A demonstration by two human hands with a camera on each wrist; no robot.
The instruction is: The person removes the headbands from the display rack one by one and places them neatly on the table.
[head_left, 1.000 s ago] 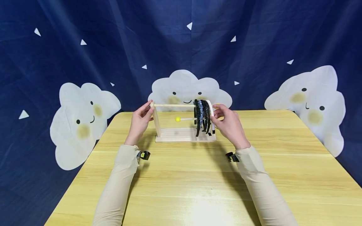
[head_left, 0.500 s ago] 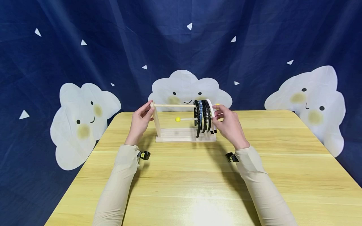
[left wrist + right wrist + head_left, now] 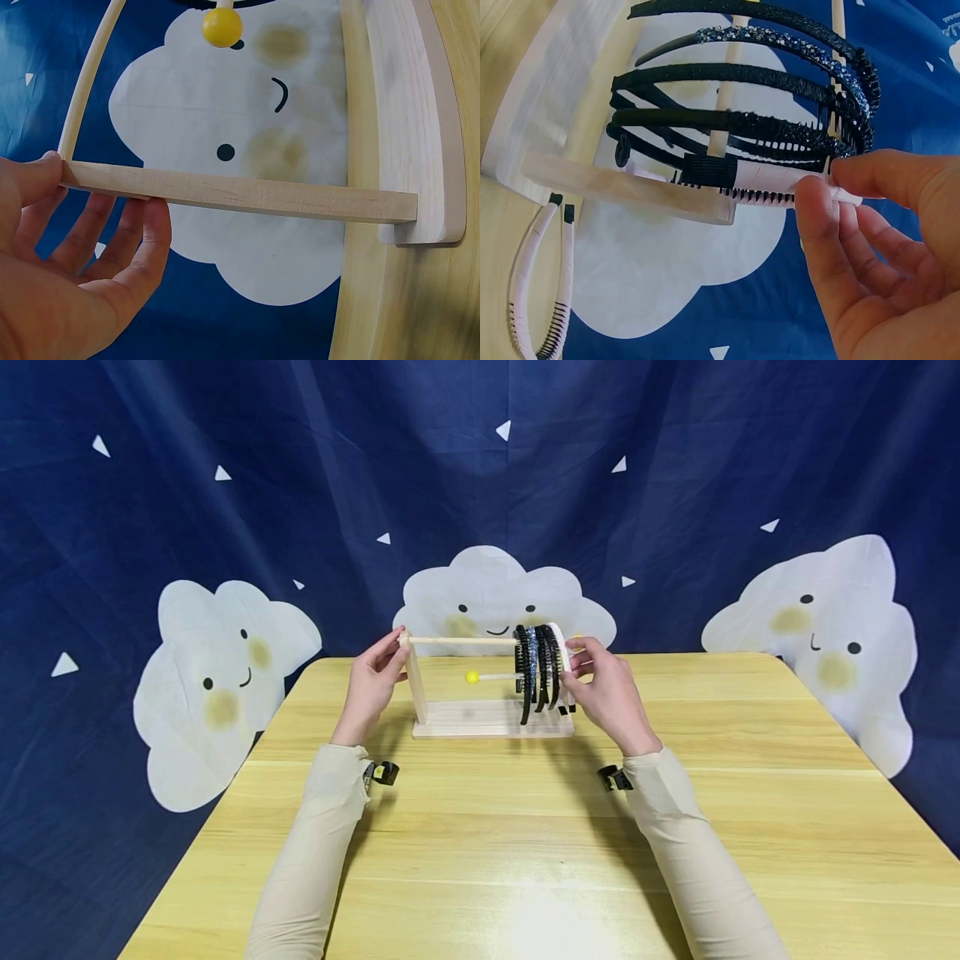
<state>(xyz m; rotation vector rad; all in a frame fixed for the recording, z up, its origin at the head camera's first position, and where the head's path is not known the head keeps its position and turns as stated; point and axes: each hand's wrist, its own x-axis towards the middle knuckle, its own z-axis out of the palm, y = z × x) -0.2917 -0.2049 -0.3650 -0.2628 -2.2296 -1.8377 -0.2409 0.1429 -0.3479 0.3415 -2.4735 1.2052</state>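
A pale headband with dark teeth and a black tip sits at the right end of a wooden rack, beside the right upright, and the right hand pinches it between thumb and fingers. The left hand grips the top of the left upright, thumb at the upper end and fingertips against the outer face, well apart from the headbands. Just inward of the pale one, near the right fingertips, a cluster of black headbands hangs over the top rod, with a blue glittering headband among them. The rest of that rod runs bare to the left hand. Below it, between the hands, a lower rod ends in a yellow ball. Another pale headband shows outside the right upright in the right wrist view; whether it rests on anything, I cannot tell. The rack's base is on the worktop, toward its far edge. Behind hangs a dark blue curtain with smiling white clouds and small white triangles.
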